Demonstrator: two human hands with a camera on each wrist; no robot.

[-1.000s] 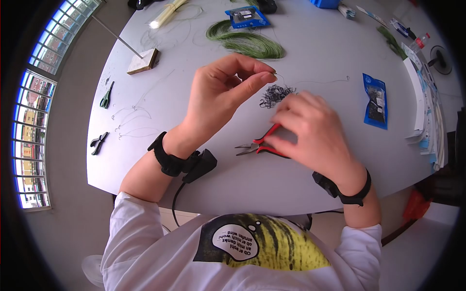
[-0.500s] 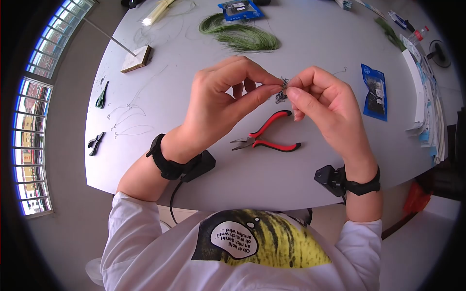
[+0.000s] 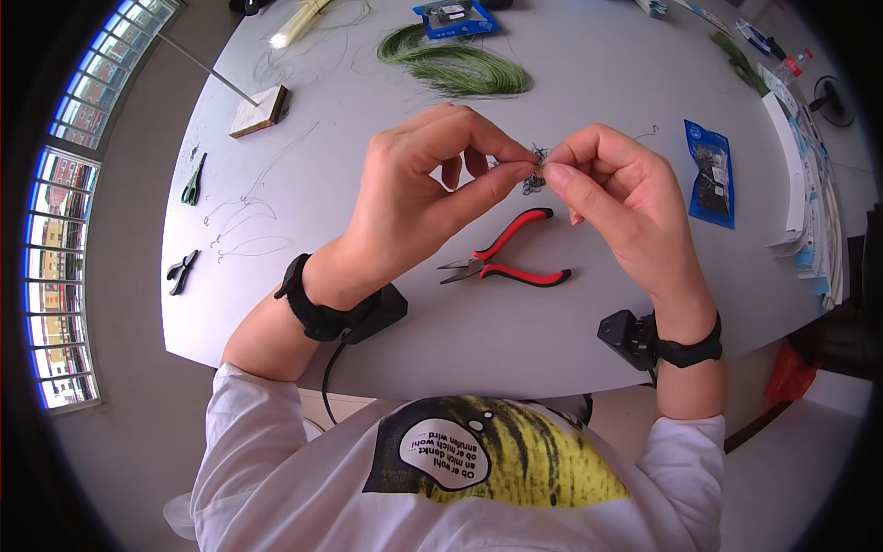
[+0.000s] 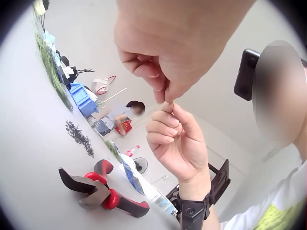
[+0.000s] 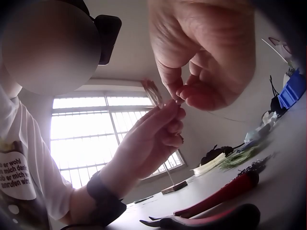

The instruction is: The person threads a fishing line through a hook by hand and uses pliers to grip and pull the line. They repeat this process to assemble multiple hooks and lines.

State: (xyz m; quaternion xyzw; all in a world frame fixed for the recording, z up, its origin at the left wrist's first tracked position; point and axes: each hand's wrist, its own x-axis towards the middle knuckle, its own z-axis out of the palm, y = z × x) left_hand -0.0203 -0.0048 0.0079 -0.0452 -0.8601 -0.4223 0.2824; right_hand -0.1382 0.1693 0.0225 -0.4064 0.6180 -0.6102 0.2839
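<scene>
Thumb and forefinger of the left hand (image 3: 428,189) pinch something tiny above the table, its shape hidden by the fingertips. The right hand (image 3: 625,198) pinches at the same spot, the fingertips of both hands nearly meeting. A thin line (image 5: 225,117) trails from the fingers in the right wrist view. Behind the fingertips lies a pile of small dark hooks (image 3: 533,187), seen whole in the left wrist view (image 4: 79,137). Red-handled pliers (image 3: 524,276) lie spread on the table below the hands, touched by neither.
Green strands (image 3: 460,69) and a blue packet (image 3: 455,18) lie at the back, another blue packet (image 3: 710,175) at the right. On the left are a wooden block (image 3: 258,112) with a rod, green scissors (image 3: 193,181), black cutters (image 3: 182,273) and hooked lines (image 3: 248,216).
The right hand has moved from above the pliers up to the left hand's fingertips and now pinches there. Over the last half second both hands have barely shifted.
</scene>
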